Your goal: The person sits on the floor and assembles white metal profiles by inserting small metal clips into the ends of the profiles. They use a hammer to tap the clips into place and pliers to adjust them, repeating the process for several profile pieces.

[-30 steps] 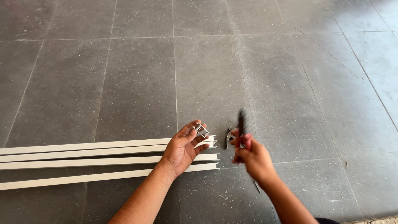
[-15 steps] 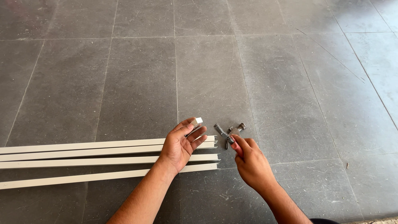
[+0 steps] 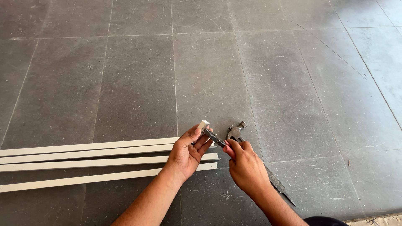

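A head-worn camera looks down at 2 bare hands working low over a grey tiled floor (image 3: 125, 75).

The left hand (image 3: 186, 152) is half curled, palm up. Its thumb and fingers pinch a small white block (image 3: 203, 124) near the fingertips. A short dark metal piece (image 3: 214, 137) runs from that block down and to the right, toward the other hand.

The right hand (image 3: 246, 166) is closed in a loose fist. Its thumb and forefinger grip the lower right end of the dark metal piece. A hammer (image 3: 237, 132) lies on the floor beneath this hand. Its metal head shows just above the knuckles, and its long axis runs diagonally from upper left to lower right. The dark handle comes out again below the wrist and ends in a narrow tip pointing to the lower right. Whether the hand touches the hammer cannot be told.

4 long white strips (image 3: 83, 161) lie flat on the floor, side by side. Their long axes run almost straight left to right, rising slightly toward the right. Their right ends stop under and just beside the left hand. Their left ends run out of view.

Pale scratches and small specks of debris mark the tiles near the hands.
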